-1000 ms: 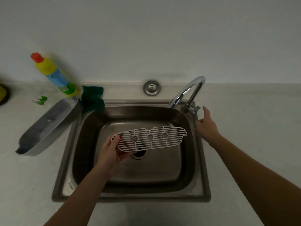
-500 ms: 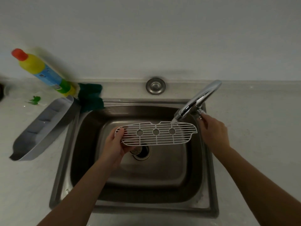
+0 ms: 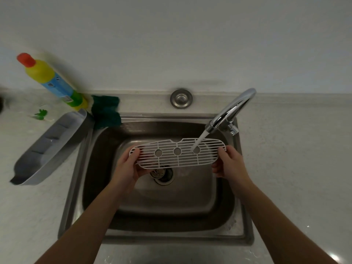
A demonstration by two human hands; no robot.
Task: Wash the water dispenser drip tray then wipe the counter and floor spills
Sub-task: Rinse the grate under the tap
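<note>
A white drip tray grate (image 3: 179,158) with three round holes is held flat over the steel sink (image 3: 133,212). My left hand (image 3: 129,166) grips its left end and my right hand (image 3: 229,163) grips its right end. Water runs from the chrome faucet (image 3: 232,111) onto the grate's right part. The grey drip tray basin (image 3: 47,147) lies tilted on the counter left of the sink, its far end resting on the sink rim.
A yellow detergent bottle (image 3: 51,82) with a red cap leans against the wall at the back left. A dark green sponge (image 3: 105,111) sits at the sink's back left corner. A small green scrap (image 3: 41,114) lies on the pale counter (image 3: 295,159).
My right hand left the faucet handle and took hold of the grate's right end. The spout swung over the sink and water now flows onto the grate.
</note>
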